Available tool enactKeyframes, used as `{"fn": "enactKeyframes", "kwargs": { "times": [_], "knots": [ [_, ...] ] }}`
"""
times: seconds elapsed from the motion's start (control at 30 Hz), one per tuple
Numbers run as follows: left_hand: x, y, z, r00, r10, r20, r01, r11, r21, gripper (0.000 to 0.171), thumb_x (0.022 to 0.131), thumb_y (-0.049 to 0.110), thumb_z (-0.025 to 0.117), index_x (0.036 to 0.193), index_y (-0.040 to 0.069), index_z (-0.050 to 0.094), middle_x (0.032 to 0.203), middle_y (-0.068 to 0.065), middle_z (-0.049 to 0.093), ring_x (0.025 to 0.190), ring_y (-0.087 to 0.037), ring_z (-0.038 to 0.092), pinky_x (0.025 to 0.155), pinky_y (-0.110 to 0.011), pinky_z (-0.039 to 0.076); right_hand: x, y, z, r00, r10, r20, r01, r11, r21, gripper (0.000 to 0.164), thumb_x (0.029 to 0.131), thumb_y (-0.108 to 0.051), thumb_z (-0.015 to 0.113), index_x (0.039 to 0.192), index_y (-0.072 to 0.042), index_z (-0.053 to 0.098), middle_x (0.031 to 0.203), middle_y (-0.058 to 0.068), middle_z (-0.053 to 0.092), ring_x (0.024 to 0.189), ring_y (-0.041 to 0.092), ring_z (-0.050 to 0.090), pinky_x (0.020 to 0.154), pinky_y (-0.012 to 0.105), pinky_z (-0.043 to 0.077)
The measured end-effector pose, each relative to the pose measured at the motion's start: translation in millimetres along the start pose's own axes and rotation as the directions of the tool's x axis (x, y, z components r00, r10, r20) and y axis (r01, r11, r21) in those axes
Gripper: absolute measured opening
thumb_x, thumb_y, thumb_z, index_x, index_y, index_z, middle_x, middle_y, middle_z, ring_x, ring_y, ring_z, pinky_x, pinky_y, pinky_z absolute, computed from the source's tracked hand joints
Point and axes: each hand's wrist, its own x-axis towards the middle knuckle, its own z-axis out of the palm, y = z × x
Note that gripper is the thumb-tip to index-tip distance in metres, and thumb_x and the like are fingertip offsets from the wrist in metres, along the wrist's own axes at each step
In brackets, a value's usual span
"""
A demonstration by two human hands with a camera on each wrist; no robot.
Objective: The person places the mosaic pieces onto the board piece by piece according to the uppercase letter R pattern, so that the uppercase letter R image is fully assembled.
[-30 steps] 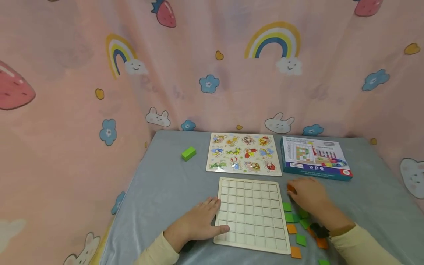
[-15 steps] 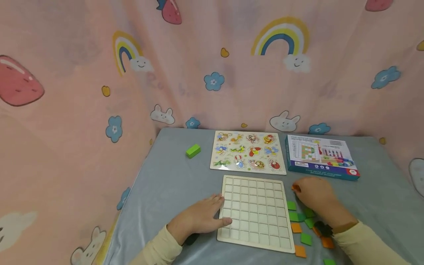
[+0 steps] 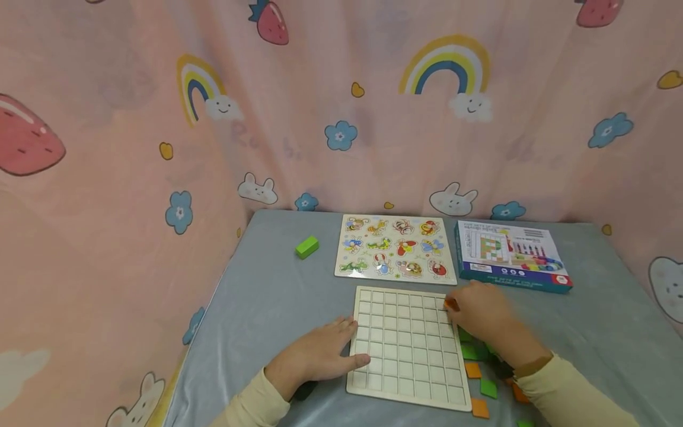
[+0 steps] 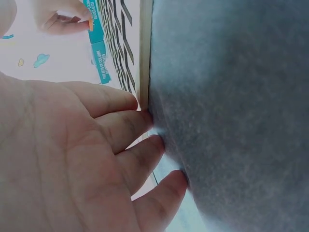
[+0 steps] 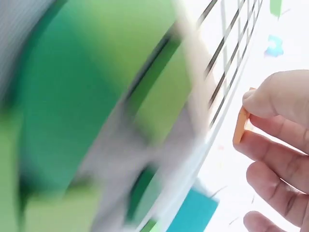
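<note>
The right hand (image 3: 484,313) hides part of the orange tile (image 3: 451,304) and of the grid board (image 3: 405,344). The head view's lower edge crops one green tile (image 3: 525,423). Green pieces (image 5: 63,106) blur at the right wrist. Small print on the box (image 3: 512,252) is unreadable.

Pale-yel. sleeves (image 3: 578,388), plain; dk. unit (image 3: 306,390) under L wrist (image 3: 278,377).

On the box (image 3: 513,256) we read "FIVE SETS OF" along the teal side; the next word looked like "COLUMN". We found the line beneath and the top's small print too blurred.
</note>
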Motion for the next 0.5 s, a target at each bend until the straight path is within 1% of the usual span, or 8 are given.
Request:
{"fn": "enactKeyframes", "kwargs": {
  "times": [0.07,0.13,0.2,0.27,0.33,0.5],
  "knots": [
    [-0.5,-0.7,0.0,1.0,0.0,-0.001,0.0,1.0,0.005,0.095,0.102,0.077,0.042,0.167,0.007,0.036,0.172,-0.006,0.033,0.159,-0.023,0.027,0.125,-0.047,0.03,4,-12,-1,0.998,-0.056,-0.042,0.056,0.998,0.004,0.011,0.091,-0.024,0.085,0.092,-0.014,0.081,0.074,-0.008,0.063,0.071,0.016,0.052,0.064,0.038,0.049],
    [-0.9,-1.4,-0.2,1.0,0.001,-0.003,-0.001,1.0,0.009,0.095,0.102,0.077,0.043,0.167,0.007,0.037,0.172,-0.006,0.033,0.159,-0.023,0.027,0.125,-0.046,0.03,9,-23,-1,0.99,-0.109,-0.089,0.11,0.994,0.007,0.007,0.09,-0.022,0.084,0.086,-0.018,0.081,0.07,-0.011,0.063,0.068,0.014,0.052,0.062,0.037,0.049],
    [-1.0,-2.0,-0.6,1.0,0.003,-0.009,-0.003,1.0,0.009,0.095,0.102,0.077,0.043,0.167,0.008,0.037,0.172,-0.005,0.033,0.159,-0.023,0.027,0.125,-0.046,0.031,14,-32,1,0.98,-0.155,-0.124,0.156,0.988,0.002,0.008,0.09,-0.021,0.085,0.083,-0.021,0.081,0.069,-0.014,0.064,0.066,0.012,0.054,0.058,0.034,0.048],
    [-1.2,-2.5,-0.9,1.0,0.007,-0.009,-0.007,1.0,0.005,0.095,0.102,0.077,0.044,0.167,0.008,0.037,0.172,-0.005,0.033,0.159,-0.023,0.027,0.125,-0.045,0.031,19,-41,2,0.974,-0.186,-0.129,0.189,0.982,0.005,0.01,0.09,-0.02,0.085,0.082,-0.024,0.081,0.07,-0.015,0.065,0.065,0.011,0.055,0.057,0.032,0.047],
    [-1.5,-2.9,-0.9,1.0,0.012,-0.01,-0.012,1.0,-0.002,0.095,0.102,0.077,0.044,0.167,0.008,0.037,0.172,-0.005,0.033,0.159,-0.023,0.027,0.125,-0.045,0.03,23,-48,4,0.974,-0.2,-0.111,0.203,0.979,0.021,0.01,0.091,-0.021,0.085,0.082,-0.025,0.081,0.072,-0.017,0.067,0.068,0.011,0.056,0.056,0.031,0.046],
    [-1.6,-2.4,-1.1,1.0,0.014,-0.012,-0.014,1.0,-0.013,0.094,0.102,0.076,0.045,0.167,0.009,0.037,0.172,-0.004,0.033,0.159,-0.023,0.027,0.125,-0.045,0.03,34,-64,13,0.968,-0.233,-0.091,0.236,0.971,0.028,0.01,0.091,-0.02,0.085,0.083,-0.024,0.083,0.076,-0.017,0.07,0.073,0.01,0.061,0.066,0.032,0.052]
  ]
}}
